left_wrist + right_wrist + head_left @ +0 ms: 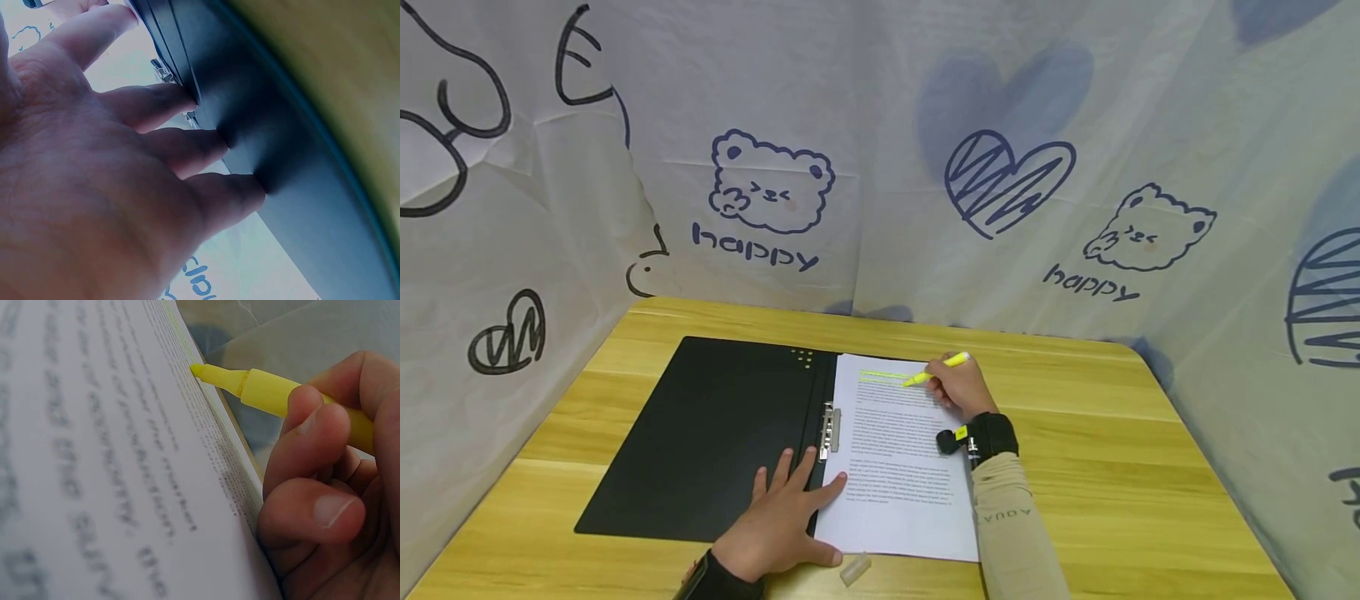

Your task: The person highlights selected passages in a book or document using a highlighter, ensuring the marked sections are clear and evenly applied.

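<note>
My right hand (961, 387) pinches a yellow highlighter (272, 392), its tip at the upper lines of a printed sheet (895, 467). Yellow marks (882, 375) run along the top lines of text. The sheet lies on the right side of an open black clip folder (722, 425), beside its metal clip (830, 432). With fingers spread, my left hand (786, 512) rests across the folder's spine and the sheet's lower left edge. In the left wrist view, several fingertips (250, 187) touch the black cover. Close to the left thumb lies a small translucent cap (855, 569).
The folder lies on a yellow wood-grain table (1112, 467). White sheeting (880, 108) with drawn bears, hearts and words hangs behind the table and along its sides. A black wrist camera (949, 442) on the right arm overlaps the page in the head view.
</note>
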Tool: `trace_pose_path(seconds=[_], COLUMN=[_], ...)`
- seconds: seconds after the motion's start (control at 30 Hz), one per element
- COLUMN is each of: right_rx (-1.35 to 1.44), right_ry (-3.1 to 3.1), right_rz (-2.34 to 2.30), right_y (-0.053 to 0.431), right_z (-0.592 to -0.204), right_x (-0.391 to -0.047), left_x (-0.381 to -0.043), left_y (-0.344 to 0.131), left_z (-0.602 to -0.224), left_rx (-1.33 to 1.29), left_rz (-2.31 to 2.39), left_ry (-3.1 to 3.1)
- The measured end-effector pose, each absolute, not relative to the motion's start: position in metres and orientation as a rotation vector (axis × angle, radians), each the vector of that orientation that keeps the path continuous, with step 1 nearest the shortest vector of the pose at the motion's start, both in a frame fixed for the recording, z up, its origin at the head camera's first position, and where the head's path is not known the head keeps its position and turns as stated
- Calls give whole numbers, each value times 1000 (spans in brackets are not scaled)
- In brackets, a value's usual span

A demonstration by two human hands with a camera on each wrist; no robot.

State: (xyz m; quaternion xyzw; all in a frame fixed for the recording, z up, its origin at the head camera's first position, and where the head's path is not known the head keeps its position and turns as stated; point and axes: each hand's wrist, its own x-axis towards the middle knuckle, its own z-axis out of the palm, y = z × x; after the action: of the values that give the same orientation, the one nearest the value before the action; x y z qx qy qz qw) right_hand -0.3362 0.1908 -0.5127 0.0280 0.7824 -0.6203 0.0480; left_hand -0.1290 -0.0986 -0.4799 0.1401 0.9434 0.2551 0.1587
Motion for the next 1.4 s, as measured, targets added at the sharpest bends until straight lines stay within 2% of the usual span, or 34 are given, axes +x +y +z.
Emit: trace_pose_path(seconds=[1.4], right_rx=[158], right_ry=[2392], right_rz=[-1887], right_y=[200], right_z=[-514], right_x=[-337], left_x=[-129], left_y=[-98], left_z=[-479], left_rx=[390], left_rz=[764], left_ry=[2670])
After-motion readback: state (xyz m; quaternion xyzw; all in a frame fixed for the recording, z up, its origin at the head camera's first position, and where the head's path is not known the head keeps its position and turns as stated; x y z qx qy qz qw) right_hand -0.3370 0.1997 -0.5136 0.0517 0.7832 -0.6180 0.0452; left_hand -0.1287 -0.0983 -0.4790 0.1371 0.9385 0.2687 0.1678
